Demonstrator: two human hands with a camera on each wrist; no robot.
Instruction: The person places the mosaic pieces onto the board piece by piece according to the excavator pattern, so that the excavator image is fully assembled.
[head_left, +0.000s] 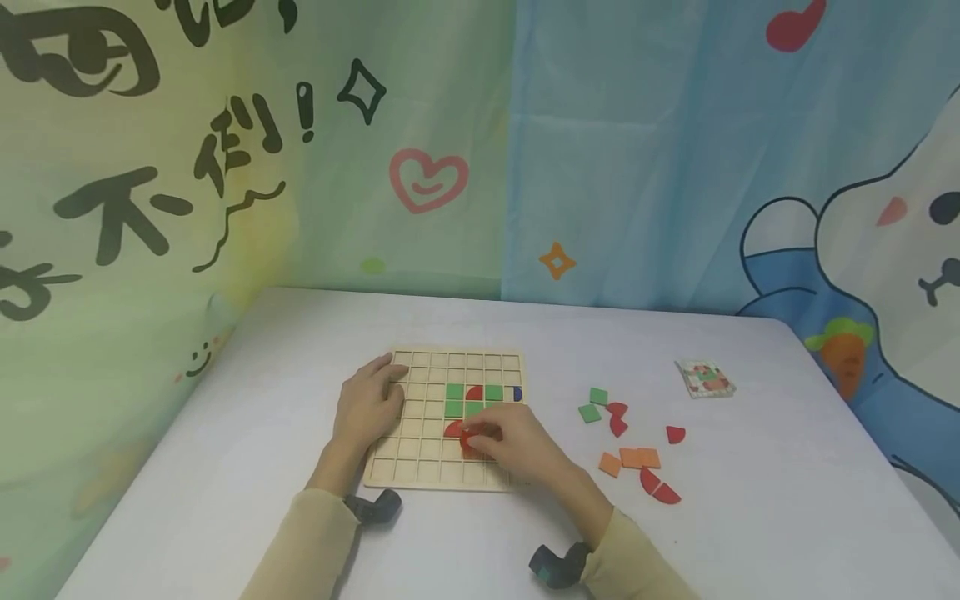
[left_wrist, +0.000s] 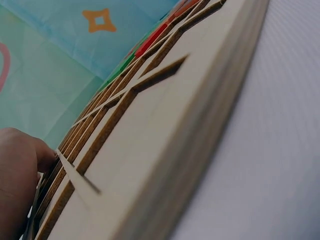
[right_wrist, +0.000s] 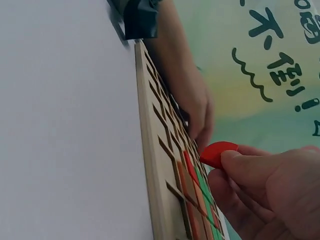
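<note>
Your left hand (head_left: 369,402) rests on the left edge of the board (head_left: 420,472), fingers relaxed and clasping nothing. Right of its middle, the board carries green tiles (head_left: 454,391), red quarters (head_left: 474,392) and, by its right edge, a blue piece (head_left: 517,393). Over the board's lower middle you hold a red wedge (right_wrist: 212,153), pinched between thumb and fingers of your right hand (head_left: 517,437). Beyond, loose on the table (head_left: 757,467), lie two green squares (head_left: 598,396), orange squares (head_left: 609,464) and red pieces (head_left: 676,434), with cards (head_left: 706,378) farthest right.
</note>
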